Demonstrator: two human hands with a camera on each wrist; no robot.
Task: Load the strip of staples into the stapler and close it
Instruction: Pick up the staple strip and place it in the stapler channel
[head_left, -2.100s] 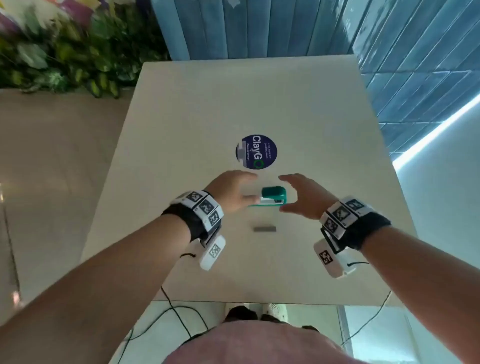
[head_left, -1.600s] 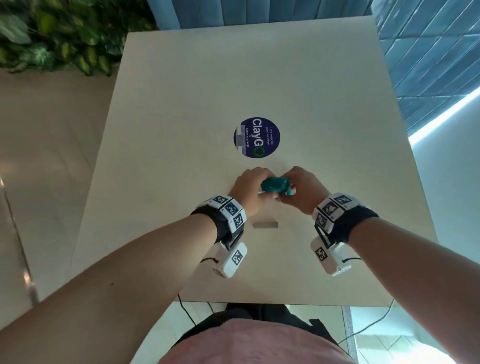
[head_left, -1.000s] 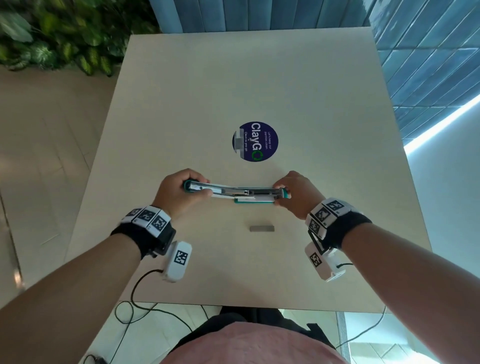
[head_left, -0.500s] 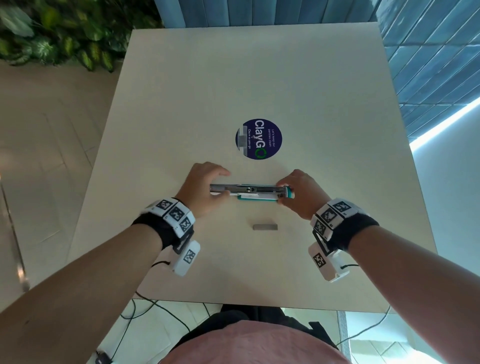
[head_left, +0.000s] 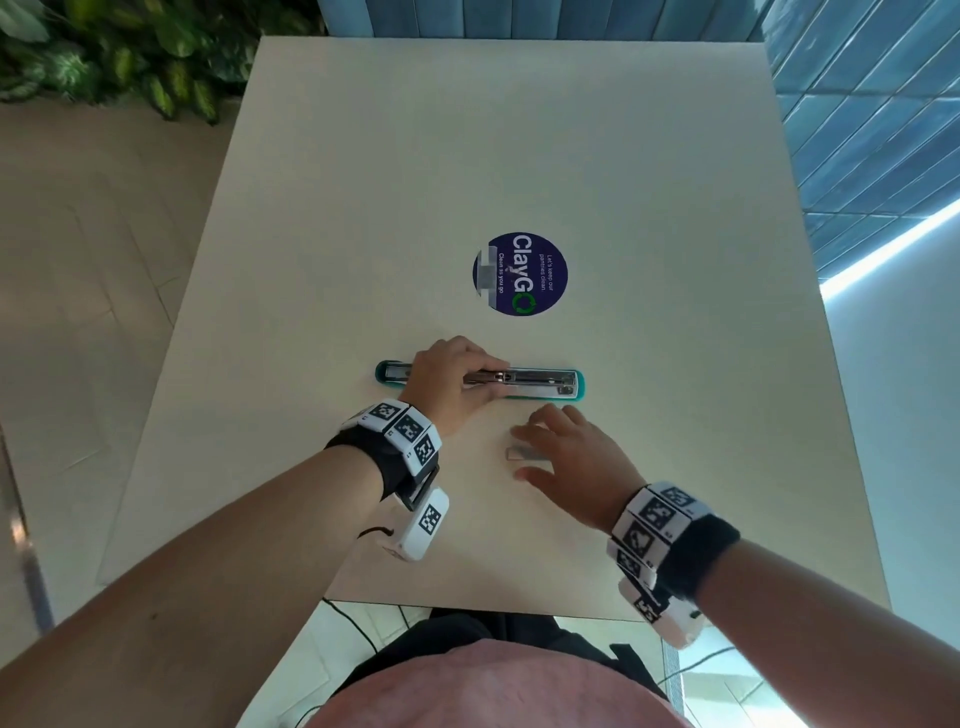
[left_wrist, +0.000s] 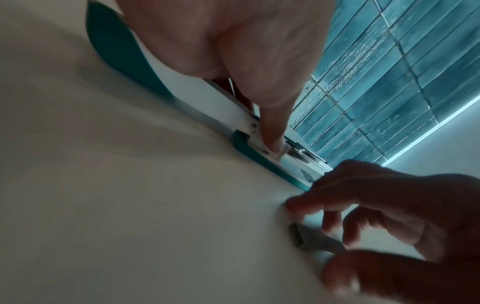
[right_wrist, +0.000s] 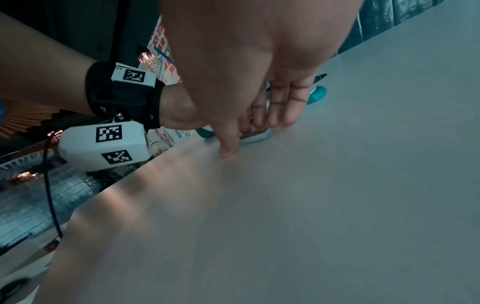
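The teal stapler (head_left: 550, 385) lies opened out flat on the table, its metal magazine facing up. My left hand (head_left: 493, 383) lies over its middle with the fingers curled round it, and one fingertip (left_wrist: 272, 142) presses the metal part by the hinge. The grey staple strip (head_left: 522, 455) lies on the table just in front of the stapler. My right hand (head_left: 519, 451) hovers over the strip with fairly straight fingers. Its thumb sits on the near side and its fingers on the far side. The right wrist view shows the thumb tip (right_wrist: 228, 151) on the table beside the strip (right_wrist: 257, 138).
A round dark blue sticker (head_left: 519, 274) is stuck to the beige table (head_left: 519, 156) beyond the stapler. The table's near edge (head_left: 467, 608) is close to my body. Plants (head_left: 130, 52) stand at the far left, and a blue tiled wall (head_left: 857, 104) at the right.
My right hand let go of the stapler's right end and came down toward me over the staple strip. The stapler now lies flat, and my left hand has slid to its middle.
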